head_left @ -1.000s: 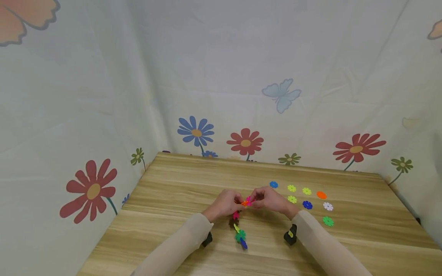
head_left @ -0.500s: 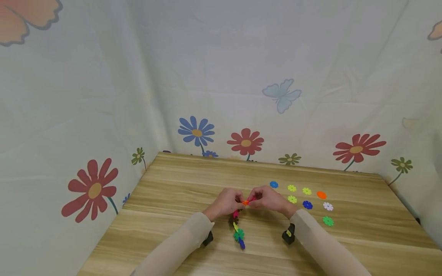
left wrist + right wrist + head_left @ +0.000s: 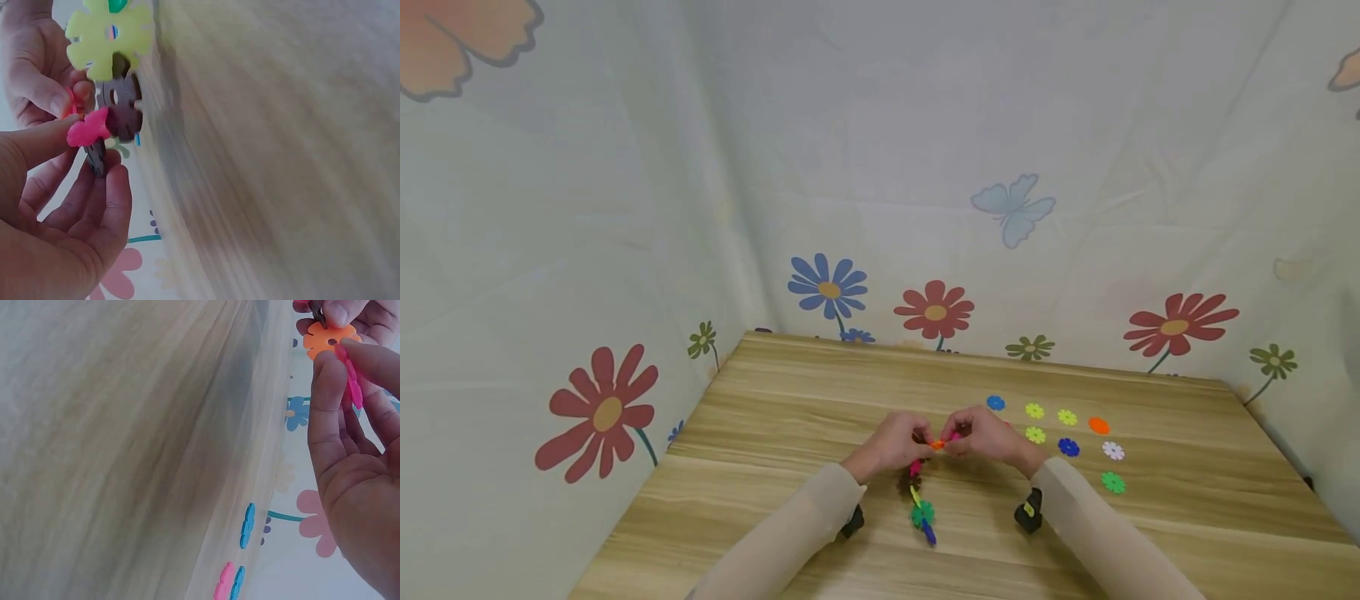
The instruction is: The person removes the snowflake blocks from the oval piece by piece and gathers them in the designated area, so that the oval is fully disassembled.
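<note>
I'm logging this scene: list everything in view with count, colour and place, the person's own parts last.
Table: one, brown wood-grain, beneath the discs
Disc chain: one, multicoloured, table's centre
Held pink disc: one, pink, at the chain's far end
Yellow discs: three, yellow, table's right half
Orange disc, dark blue disc, white disc, green disc: one each, same half
Light-blue discs: at least two, light blue, right of centre
Loose pink disc: one, pink, beside them
Printed cloth: count unclear, pale, around the table
Wrist devices: two, black, flanking the chain
Sleeves: two, beige, bottom edge
Left hand: one, bare, pinching the chain
Right hand: one, bare, pinching held pink disc
</note>
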`<state>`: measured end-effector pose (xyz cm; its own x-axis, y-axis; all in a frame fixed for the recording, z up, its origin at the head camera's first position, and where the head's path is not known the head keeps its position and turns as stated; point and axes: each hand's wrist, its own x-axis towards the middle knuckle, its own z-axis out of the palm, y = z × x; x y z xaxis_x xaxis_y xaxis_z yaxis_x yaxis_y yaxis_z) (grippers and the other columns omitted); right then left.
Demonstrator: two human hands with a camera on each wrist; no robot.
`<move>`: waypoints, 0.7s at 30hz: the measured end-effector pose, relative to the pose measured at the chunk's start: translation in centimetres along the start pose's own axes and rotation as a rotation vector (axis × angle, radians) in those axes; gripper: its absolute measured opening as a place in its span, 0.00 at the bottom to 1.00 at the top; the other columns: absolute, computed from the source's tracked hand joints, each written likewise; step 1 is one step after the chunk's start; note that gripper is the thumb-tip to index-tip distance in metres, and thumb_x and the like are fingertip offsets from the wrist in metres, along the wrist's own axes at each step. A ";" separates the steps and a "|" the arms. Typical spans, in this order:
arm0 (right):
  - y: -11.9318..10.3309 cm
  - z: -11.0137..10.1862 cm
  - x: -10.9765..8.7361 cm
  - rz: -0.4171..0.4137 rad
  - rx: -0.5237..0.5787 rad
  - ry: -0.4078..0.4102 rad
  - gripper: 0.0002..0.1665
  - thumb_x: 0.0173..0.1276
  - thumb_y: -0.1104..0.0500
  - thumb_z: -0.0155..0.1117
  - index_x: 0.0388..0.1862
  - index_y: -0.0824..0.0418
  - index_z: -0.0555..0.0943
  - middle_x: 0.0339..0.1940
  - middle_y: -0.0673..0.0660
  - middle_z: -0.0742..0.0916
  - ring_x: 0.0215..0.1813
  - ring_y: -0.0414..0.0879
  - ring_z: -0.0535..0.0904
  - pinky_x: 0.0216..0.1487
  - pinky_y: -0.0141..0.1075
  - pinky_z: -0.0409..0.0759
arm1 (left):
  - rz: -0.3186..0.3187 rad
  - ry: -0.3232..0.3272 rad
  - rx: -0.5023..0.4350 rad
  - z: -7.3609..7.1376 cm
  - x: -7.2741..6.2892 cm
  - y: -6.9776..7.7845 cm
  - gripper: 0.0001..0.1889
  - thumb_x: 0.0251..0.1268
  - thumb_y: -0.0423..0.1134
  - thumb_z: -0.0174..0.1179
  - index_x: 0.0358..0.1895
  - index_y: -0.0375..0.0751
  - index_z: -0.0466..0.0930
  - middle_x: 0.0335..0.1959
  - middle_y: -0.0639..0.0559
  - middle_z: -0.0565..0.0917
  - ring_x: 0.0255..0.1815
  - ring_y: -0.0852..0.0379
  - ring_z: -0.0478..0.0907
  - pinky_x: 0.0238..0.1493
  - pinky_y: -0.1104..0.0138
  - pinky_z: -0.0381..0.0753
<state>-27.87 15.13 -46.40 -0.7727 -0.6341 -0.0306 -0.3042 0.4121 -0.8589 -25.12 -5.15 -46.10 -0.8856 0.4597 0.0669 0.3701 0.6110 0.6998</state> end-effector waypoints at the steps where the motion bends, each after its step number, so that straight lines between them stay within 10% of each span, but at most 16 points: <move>1: 0.0 0.0 0.0 0.000 -0.010 0.003 0.04 0.60 0.63 0.69 0.33 0.62 0.83 0.28 0.53 0.84 0.28 0.45 0.77 0.32 0.38 0.78 | 0.000 0.002 -0.001 0.0 0.0 0.0 0.07 0.55 0.35 0.68 0.24 0.45 0.80 0.23 0.61 0.80 0.25 0.66 0.72 0.31 0.72 0.73; 21: -1.0 -0.4 -0.6 -0.050 -0.046 -0.004 0.04 0.64 0.70 0.62 0.33 0.68 0.84 0.28 0.57 0.84 0.27 0.48 0.80 0.31 0.41 0.80 | 0.031 0.016 0.005 0.0 0.1 0.0 0.06 0.56 0.35 0.68 0.25 0.44 0.81 0.26 0.60 0.82 0.28 0.68 0.75 0.33 0.72 0.74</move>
<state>-27.35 15.32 -45.35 -0.7535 -0.6573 0.0092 -0.3676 0.4096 -0.8349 -25.20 -5.13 -46.13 -0.8783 0.4676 0.1001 0.3985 0.6000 0.6937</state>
